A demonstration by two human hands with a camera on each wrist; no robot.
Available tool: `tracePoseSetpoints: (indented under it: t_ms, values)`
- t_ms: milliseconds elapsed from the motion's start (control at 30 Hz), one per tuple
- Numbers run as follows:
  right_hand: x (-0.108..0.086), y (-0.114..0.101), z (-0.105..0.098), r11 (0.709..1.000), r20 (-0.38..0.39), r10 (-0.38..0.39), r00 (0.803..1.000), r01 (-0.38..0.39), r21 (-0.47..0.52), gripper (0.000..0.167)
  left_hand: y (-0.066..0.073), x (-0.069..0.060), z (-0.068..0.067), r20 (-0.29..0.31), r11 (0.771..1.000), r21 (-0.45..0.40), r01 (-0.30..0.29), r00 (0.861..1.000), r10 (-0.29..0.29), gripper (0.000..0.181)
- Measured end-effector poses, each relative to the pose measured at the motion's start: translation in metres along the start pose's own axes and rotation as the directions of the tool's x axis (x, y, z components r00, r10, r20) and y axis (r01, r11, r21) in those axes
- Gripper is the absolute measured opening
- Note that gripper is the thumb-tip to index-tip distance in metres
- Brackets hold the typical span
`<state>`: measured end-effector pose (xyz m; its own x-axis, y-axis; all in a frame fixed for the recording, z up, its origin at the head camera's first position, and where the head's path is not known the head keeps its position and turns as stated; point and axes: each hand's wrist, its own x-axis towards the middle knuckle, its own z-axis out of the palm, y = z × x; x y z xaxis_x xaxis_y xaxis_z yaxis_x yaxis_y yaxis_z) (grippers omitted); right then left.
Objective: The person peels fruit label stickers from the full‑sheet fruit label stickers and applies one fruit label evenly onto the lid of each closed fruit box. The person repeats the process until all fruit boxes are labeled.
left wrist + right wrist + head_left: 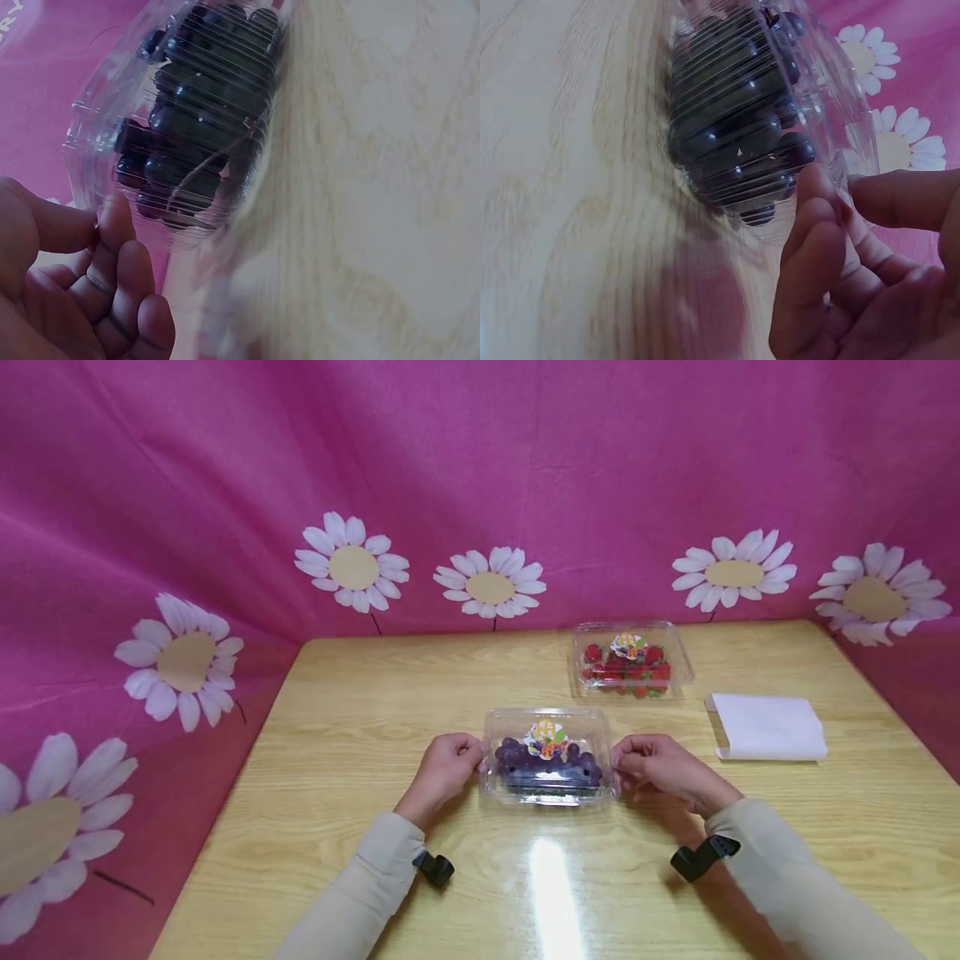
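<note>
A clear plastic clamshell box of dark purple grapes is between my two hands, with a colourful fruit sticker on its closed lid. My left hand pinches the rim at the box's left end between thumb and forefinger. At the opposite end, my right hand pinches the rim in the same way. Ridged side walls and a grape stem show through the plastic in the left wrist view. From the head view I cannot tell whether the box touches the table.
Behind and to the right stands a second clear box of strawberries with a similar sticker. A white folded sheet lies right of it on the wooden table. A pink cloth with daisies surrounds the table's back and sides.
</note>
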<state>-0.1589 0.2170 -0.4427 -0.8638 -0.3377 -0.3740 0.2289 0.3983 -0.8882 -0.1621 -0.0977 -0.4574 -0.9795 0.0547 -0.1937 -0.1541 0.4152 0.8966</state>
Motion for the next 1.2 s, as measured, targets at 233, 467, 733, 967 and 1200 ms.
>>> tracePoseSetpoints:
  t_ms: [233, 467, 733, 967, 1200]
  values:
    - [0.004, -0.012, 0.006, 1.0, -0.026, -0.026, 0.999, 0.026, -0.012, 0.017, 0.005, 0.0, -0.013, -0.032, 0.998, 0.069, -0.005, 0.999, 0.007, 0.022]
    - [0.018, -0.035, 0.014, 0.999, -0.064, -0.034, 0.997, 0.033, -0.009, 0.02, 0.018, 0.007, -0.037, -0.079, 0.994, 0.111, -0.009, 0.997, 0.018, 0.023]
    - [0.038, -0.058, 0.027, 0.998, -0.112, -0.018, 0.993, 0.024, 0.053, 0.024, 0.031, 0.026, -0.069, -0.091, 0.969, 0.239, -0.055, 0.993, 0.079, 0.029]
    - [0.062, -0.077, 0.035, 0.994, -0.182, -0.004, 0.983, 0.024, 0.108, 0.032, 0.035, 0.042, -0.087, -0.108, 0.953, 0.298, -0.06, 0.99, 0.096, 0.033]
    - [0.085, -0.092, 0.04, 0.993, -0.208, 0.011, 0.978, 0.013, 0.113, 0.033, 0.035, 0.062, -0.097, -0.152, 0.963, 0.266, -0.046, 0.984, 0.089, 0.032]
